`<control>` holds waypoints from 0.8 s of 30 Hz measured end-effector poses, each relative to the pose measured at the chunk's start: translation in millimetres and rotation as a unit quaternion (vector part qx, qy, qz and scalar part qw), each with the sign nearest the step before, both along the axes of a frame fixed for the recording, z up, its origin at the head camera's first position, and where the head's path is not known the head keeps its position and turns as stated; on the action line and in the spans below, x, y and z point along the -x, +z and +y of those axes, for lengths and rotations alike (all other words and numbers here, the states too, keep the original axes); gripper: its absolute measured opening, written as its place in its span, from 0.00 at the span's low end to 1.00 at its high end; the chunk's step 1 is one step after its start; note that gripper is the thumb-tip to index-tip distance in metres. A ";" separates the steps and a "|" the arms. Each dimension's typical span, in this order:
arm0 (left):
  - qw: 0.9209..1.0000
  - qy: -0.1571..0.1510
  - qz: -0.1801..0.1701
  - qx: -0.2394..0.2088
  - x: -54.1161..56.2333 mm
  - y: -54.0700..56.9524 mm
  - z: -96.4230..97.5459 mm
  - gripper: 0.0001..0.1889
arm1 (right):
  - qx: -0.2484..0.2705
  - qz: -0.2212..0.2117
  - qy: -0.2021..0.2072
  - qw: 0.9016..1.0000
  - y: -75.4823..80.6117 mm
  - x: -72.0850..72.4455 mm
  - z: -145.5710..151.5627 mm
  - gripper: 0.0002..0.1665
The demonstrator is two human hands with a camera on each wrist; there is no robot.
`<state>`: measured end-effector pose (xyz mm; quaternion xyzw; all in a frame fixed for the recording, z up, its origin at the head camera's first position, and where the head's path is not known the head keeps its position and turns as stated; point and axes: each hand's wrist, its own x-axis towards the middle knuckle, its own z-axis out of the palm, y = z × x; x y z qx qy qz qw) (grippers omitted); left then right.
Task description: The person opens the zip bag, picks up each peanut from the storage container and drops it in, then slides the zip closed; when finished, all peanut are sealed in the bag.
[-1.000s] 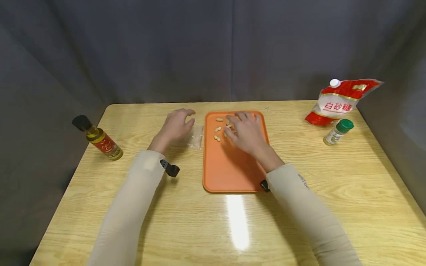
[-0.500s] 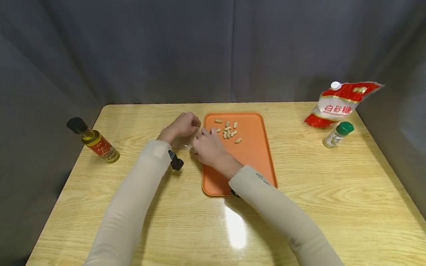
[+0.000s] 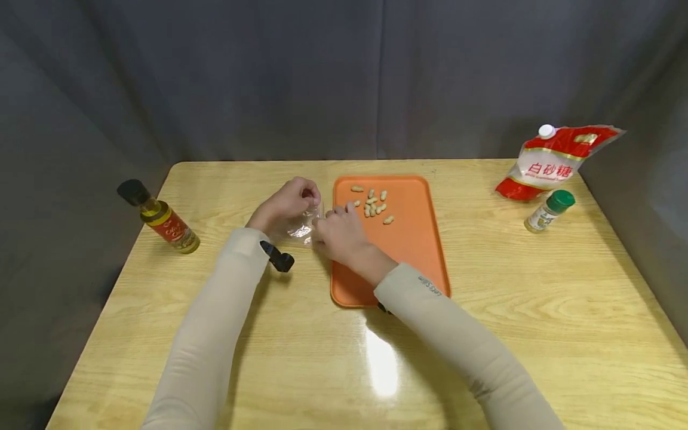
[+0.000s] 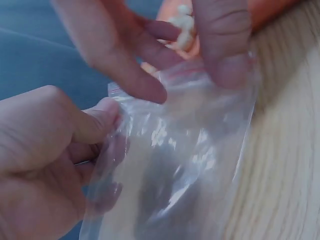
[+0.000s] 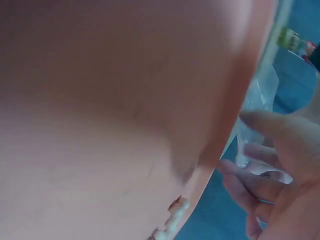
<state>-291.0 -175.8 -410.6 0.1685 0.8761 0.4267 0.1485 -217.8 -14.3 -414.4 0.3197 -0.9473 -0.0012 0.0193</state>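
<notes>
A clear zip bag is held over the bench, just left of the orange tray. Its mouth, marked by a reddish zip line, is turned toward the tray, and the body trails back to the left; the long axis appears to be laid roughly crosswise, though the closed end is partly hidden by the left wrist.

The far corner of the mouth is pinched by the left hand, with fingers seen through the film. The near corner is touched by the thumb of the right hand, and a finger is laid near the zip line; whether the film is gripped there cannot be told.

The peanuts are scattered at the tray's far end, to the right of the bag and slightly beyond it. They are reached more closely by the right hand, which is held across the tray's left edge. Between mouth and peanuts, only a short crosswise gap is left.
</notes>
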 end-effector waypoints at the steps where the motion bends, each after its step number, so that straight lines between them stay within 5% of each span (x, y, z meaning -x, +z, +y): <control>1: 1.000 0.005 0.008 -0.007 -0.3 2.5 -1.8 0.07 | 0.024 -0.011 -0.005 1.000 2.2 0.5 1.8 0.11; 4: 0.999 0.020 0.024 -0.041 -2.0 10.6 -4.8 0.06 | 0.123 -0.044 -0.014 0.991 10.3 2.4 8.7 0.12; 7: 0.996 0.033 0.036 -0.077 -5.8 15.9 -7.2 0.06 | 0.219 -0.086 -0.023 0.972 18.0 3.5 15.3 0.10; 14: 0.985 0.061 0.045 -0.155 -19.6 25.4 -7.0 0.03 | 0.377 -0.196 -0.068 0.903 33.1 0.9 26.8 0.26; 18: 0.974 0.067 0.052 -0.208 -26.4 29.8 -5.4 0.03 | 0.439 -0.214 -0.082 0.869 39.6 -3.0 32.3 0.18; 24: 0.965 0.095 0.100 -0.222 -46.8 40.8 2.7 0.03 | 0.472 -0.226 -0.033 0.851 45.9 -6.2 41.8 0.12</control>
